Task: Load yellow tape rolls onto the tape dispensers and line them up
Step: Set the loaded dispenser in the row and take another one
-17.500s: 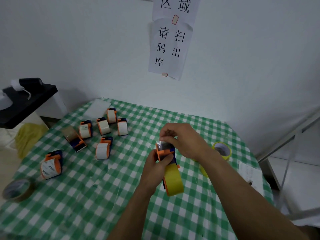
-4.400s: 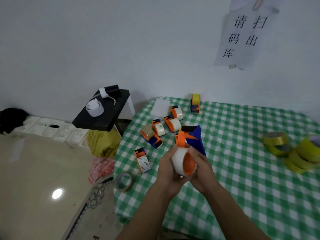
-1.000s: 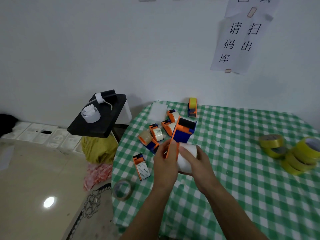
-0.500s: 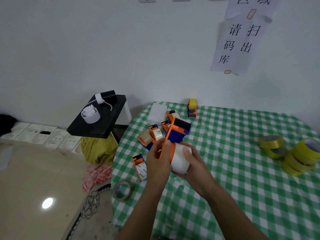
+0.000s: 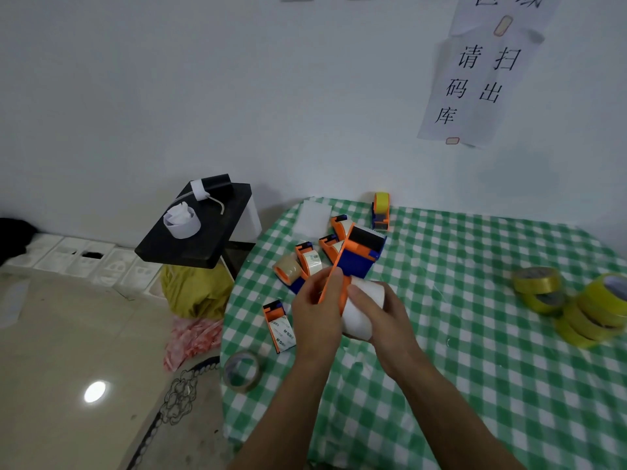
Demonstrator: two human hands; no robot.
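Above the table's left part I hold an orange-and-blue tape dispenser [image 5: 359,256]. My left hand [image 5: 317,312] pinches its orange side plate. My right hand [image 5: 380,317] grips the white tape roll [image 5: 361,312] seated in it. Several yellow tape rolls [image 5: 590,307] lie stacked at the table's right edge. One dispenser loaded with yellow tape [image 5: 381,210] stands upright at the far edge by the wall. Several more dispensers with white rolls [image 5: 310,261] lie behind my hands, and another [image 5: 279,322] lies left of my left hand.
The round table wears a green-and-white checked cloth [image 5: 475,351]. A clear tape roll [image 5: 241,370] lies at its near-left edge. A white pad [image 5: 314,217] lies at the far left. A black stand [image 5: 200,228] with a white roll is off to the left.
The dispenser in my hands has tilted and shifted slightly right, and the white roll has slid out sideways from the orange plate into my right hand.
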